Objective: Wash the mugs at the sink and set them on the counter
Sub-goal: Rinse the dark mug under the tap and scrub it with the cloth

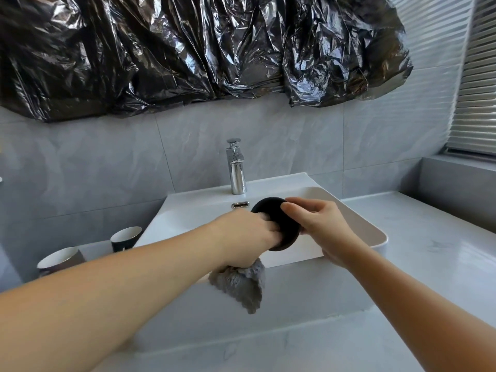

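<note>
Black mug (280,224) held over sink (375,232), base toward camera. Right hand (319,224) at its 3 o'clock, clasping the rim; left hand (247,237) at 9 o'clock, fingers curled round grey cloth (241,285), pressing the mug. Two mugs (88,251) on tabletop (429,237) at 8 o'clock.

Home bathroom: white vessel basin (370,226) on grey worktop (429,237), chrome mixer tap (237,173) at its back edge, grey wall tiles (107,162), slatted blind (477,76) at right.

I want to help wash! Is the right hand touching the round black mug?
Touching. The head view shows the right hand gripping the round black mug.
</note>
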The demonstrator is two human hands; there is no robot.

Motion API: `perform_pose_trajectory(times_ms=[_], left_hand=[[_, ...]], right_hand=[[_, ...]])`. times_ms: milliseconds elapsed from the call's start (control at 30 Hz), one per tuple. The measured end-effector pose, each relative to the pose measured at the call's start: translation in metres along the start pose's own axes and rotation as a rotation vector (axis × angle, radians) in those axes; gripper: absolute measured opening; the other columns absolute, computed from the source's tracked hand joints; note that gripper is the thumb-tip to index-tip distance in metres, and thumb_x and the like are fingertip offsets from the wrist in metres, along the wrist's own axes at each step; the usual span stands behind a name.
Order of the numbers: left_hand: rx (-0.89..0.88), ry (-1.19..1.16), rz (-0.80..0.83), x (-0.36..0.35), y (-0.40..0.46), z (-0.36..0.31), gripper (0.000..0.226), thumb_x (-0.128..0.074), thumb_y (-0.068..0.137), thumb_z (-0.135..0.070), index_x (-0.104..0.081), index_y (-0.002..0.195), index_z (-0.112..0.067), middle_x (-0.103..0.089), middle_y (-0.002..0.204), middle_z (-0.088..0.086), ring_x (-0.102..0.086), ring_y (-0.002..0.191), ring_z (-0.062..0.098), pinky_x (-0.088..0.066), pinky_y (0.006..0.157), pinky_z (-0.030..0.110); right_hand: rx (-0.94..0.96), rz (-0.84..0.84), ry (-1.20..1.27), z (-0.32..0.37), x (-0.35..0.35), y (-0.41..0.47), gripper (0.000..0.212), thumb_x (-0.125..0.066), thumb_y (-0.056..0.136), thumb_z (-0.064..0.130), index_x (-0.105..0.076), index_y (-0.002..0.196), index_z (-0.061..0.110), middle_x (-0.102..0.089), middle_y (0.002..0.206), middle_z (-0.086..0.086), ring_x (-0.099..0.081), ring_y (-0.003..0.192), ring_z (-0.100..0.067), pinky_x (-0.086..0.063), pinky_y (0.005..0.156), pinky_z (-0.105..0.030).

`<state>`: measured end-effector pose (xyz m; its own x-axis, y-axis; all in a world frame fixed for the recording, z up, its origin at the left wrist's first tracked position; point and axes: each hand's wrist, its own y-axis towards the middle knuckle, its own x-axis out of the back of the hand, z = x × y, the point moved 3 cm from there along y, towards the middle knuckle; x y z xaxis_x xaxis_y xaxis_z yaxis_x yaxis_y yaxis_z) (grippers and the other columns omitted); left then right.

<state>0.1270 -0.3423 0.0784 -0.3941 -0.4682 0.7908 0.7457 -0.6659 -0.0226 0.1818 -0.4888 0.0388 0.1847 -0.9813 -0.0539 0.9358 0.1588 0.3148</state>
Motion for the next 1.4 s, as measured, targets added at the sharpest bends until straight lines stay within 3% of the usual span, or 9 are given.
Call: perform_pose_trajectory(times_ms=[133,333,533,700,900,1067,1200,1267,1400], left_hand=[[-0.009,0.002,-0.052,0.004,-0.011,0.009,0.052,-0.050,0.086,-0.005,-0.045,0.133,-0.024,-0.050,0.129,-0.011,-0.045,0.120,0.016,-0.030,0.054,0.028],[-0.124,0.200,-0.038,0.020,-0.028,0.015,0.042,-0.043,0.090,-0.007,-0.049,0.130,-0.020,-0.054,0.123,-0.005,-0.046,0.120,0.019,-0.018,0.048,0.027],[-0.025,0.188,0.032,-0.002,0.004,0.003,0.036,-0.048,0.091,-0.007,-0.054,0.124,-0.019,-0.056,0.124,-0.003,-0.051,0.117,0.024,-0.052,0.070,0.037],[-0.182,0.292,-0.124,0.000,-0.028,0.019,0.035,-0.033,0.088,-0.003,-0.059,0.107,-0.017,-0.060,0.102,-0.003,-0.055,0.102,0.021,-0.019,0.046,0.027],[-0.336,0.411,-0.181,0.006,-0.026,0.034,0.031,-0.038,0.084,0.002,-0.061,0.093,-0.015,-0.062,0.089,-0.004,-0.059,0.091,0.021,-0.033,0.045,0.030],[-0.270,0.343,0.023,-0.019,0.004,0.017,0.026,-0.044,0.091,-0.002,-0.062,0.105,-0.014,-0.062,0.116,0.000,-0.054,0.114,0.027,-0.054,0.068,0.040],[-0.362,0.372,-0.180,-0.013,-0.021,0.035,0.028,-0.039,0.089,0.000,-0.061,0.099,-0.013,-0.063,0.102,0.000,-0.058,0.102,0.024,-0.042,0.049,0.031],[-0.418,0.463,-0.256,-0.008,-0.035,0.044,0.029,-0.035,0.096,0.000,-0.060,0.104,-0.012,-0.062,0.100,0.000,-0.058,0.106,0.023,-0.032,0.048,0.032],[-0.455,0.452,-0.279,-0.002,-0.030,0.047,0.027,-0.038,0.097,-0.002,-0.062,0.102,-0.014,-0.062,0.098,-0.001,-0.057,0.106,0.022,-0.044,0.050,0.033]], right_hand=[[-0.005,0.002,0.000,0.004,-0.002,-0.001,0.009,-0.073,0.088,0.027,-0.082,0.091,0.025,-0.078,0.098,-0.006,-0.068,0.105,-0.036,-0.053,0.094,-0.059],[-0.028,-0.008,0.010,0.009,-0.006,-0.005,0.016,-0.069,0.092,0.023,-0.082,0.082,0.026,-0.078,0.093,-0.006,-0.070,0.101,-0.033,-0.053,0.092,-0.060],[-0.028,0.025,-0.037,0.008,-0.003,-0.005,0.015,-0.072,0.089,0.024,-0.080,0.101,0.018,-0.078,0.098,-0.007,-0.067,0.107,-0.036,-0.051,0.094,-0.062],[-0.014,0.058,-0.033,0.012,-0.010,-0.009,0.026,-0.073,0.075,0.041,-0.081,0.094,0.026,-0.073,0.104,-0.021,-0.063,0.089,-0.028,-0.049,0.093,-0.065],[-0.032,0.091,-0.050,0.012,-0.010,-0.009,0.014,-0.071,0.086,0.032,-0.082,0.094,0.027,-0.072,0.105,-0.022,-0.062,0.087,-0.025,-0.051,0.094,-0.061],[-0.052,0.132,-0.119,0.010,-0.007,-0.008,0.012,-0.071,0.089,0.027,-0.081,0.094,0.025,-0.075,0.100,-0.018,-0.065,0.086,-0.021,-0.053,0.079,-0.038],[-0.051,0.142,-0.126,0.009,-0.012,-0.008,0.013,-0.069,0.087,0.032,-0.082,0.091,0.029,-0.066,0.110,-0.029,-0.059,0.085,-0.021,-0.054,0.085,-0.056],[-0.053,0.129,-0.127,0.010,-0.012,-0.008,0.014,-0.067,0.091,0.028,-0.082,0.090,0.028,-0.066,0.109,-0.030,-0.058,0.084,-0.022,-0.053,0.082,-0.055],[-0.062,0.155,-0.115,0.011,-0.012,-0.010,0.013,-0.068,0.090,0.029,-0.082,0.090,0.030,-0.066,0.109,-0.030,-0.059,0.084,-0.022,-0.055,0.084,-0.051]])
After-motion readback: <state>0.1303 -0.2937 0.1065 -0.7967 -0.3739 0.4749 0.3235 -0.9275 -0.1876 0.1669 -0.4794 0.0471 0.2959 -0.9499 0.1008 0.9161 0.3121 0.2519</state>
